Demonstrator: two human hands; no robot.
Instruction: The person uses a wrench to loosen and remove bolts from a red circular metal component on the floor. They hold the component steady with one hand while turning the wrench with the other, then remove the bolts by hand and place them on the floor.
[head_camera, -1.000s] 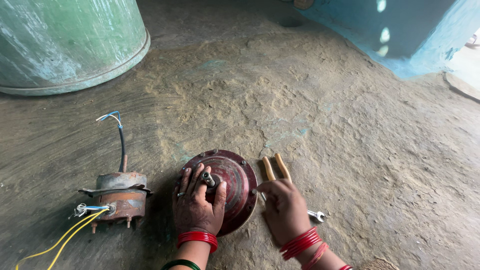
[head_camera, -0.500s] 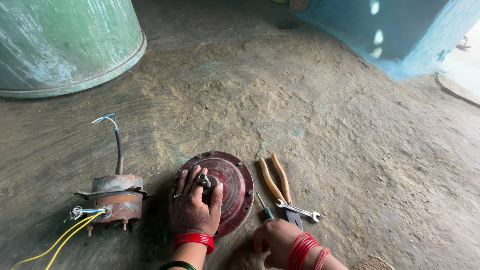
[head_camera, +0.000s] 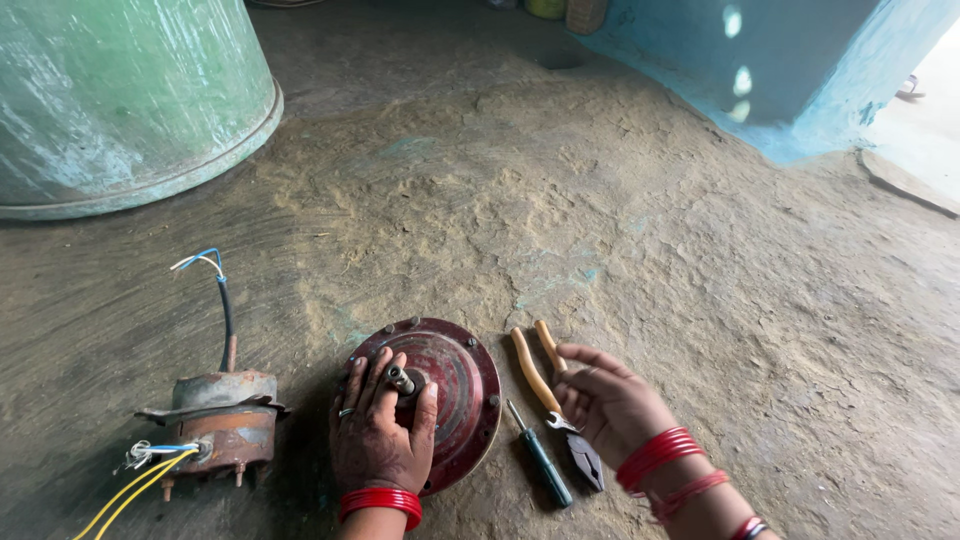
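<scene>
Head view, looking down: we find our left hand (head_camera: 380, 435) laid on a round dark-red motor cover (head_camera: 462, 385) that rests flat on the earthen floor (head_camera: 600, 220). The fingers (head_camera: 365, 380) are curled about the short metal shaft (head_camera: 400, 379) rising from the cover's centre, the thumb lying on the cover to the shaft's right — the grip looks loose rather than clamped. Red bangles (head_camera: 379, 500) circle that wrist.

Our right hand (head_camera: 610, 400) hovers just right of the cover, fingers spread and slightly bent, holding nothing. It hangs over the pliers (head_camera: 545, 375), whose tan handles point away from us and whose dark jaws point toward us; whether the palm touches the tool we cannot tell. A screwdriver (head_camera: 540, 455) with a blue-green handle lies between the cover and the pliers, close beside both.

Left of the cover, apart from it, stands a rusty motor core (head_camera: 220, 420). A black cable (head_camera: 225, 310) ending in blue and white strands rises from its top; yellow and blue wires (head_camera: 135, 480) trail off toward the lower left.

Further back we note a large green drum (head_camera: 120, 100) at upper left and a blue wall (head_camera: 780, 70) at upper right.
</scene>
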